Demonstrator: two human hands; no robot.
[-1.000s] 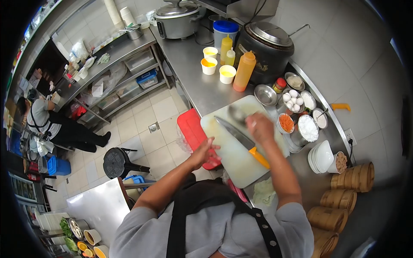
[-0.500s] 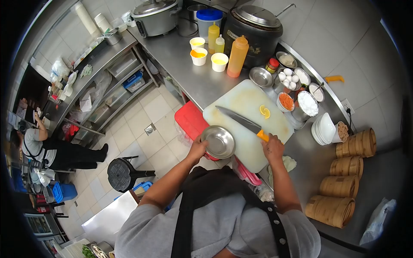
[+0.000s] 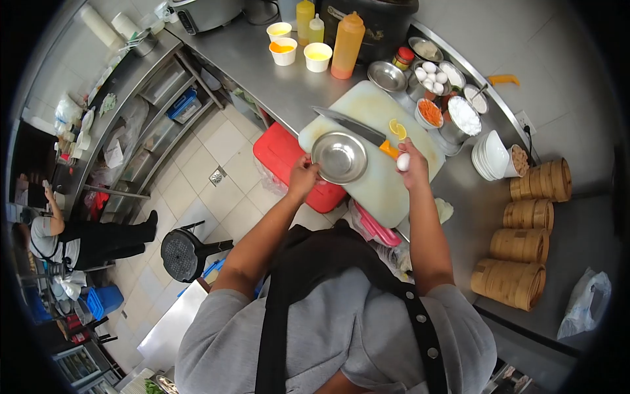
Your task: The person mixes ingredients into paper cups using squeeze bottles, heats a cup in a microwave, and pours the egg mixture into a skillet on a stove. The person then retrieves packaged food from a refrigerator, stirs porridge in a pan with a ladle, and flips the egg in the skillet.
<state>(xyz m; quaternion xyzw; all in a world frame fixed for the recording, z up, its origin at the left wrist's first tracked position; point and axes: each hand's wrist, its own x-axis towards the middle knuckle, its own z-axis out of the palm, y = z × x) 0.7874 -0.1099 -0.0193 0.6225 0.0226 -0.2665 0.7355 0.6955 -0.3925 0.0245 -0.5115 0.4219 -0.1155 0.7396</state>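
My left hand [image 3: 305,176] grips the left rim of a shallow metal bowl [image 3: 339,157], which is over the left part of the white cutting board [image 3: 384,197]. In my right hand [image 3: 417,172] is a white egg [image 3: 403,161], held close to the knife's orange handle. The large knife [image 3: 351,125] lies across the board, its tip pointing to the upper left. Two lemon pieces [image 3: 397,129] rest just above the handle.
Beyond the board stand an orange squeeze bottle [image 3: 348,46], an eggs bowl [image 3: 431,77] and a shredded carrot bowl [image 3: 430,113]. Stacked white bowls [image 3: 489,155] and bamboo steamers [image 3: 508,282] are right. A red lid [image 3: 282,154] lies left; another person [image 3: 79,243] is far left.
The view has shifted. The bowl in my left hand has moved further over the board. The knife has slid away from me. My right hand has moved forward, and the egg now shows in it.
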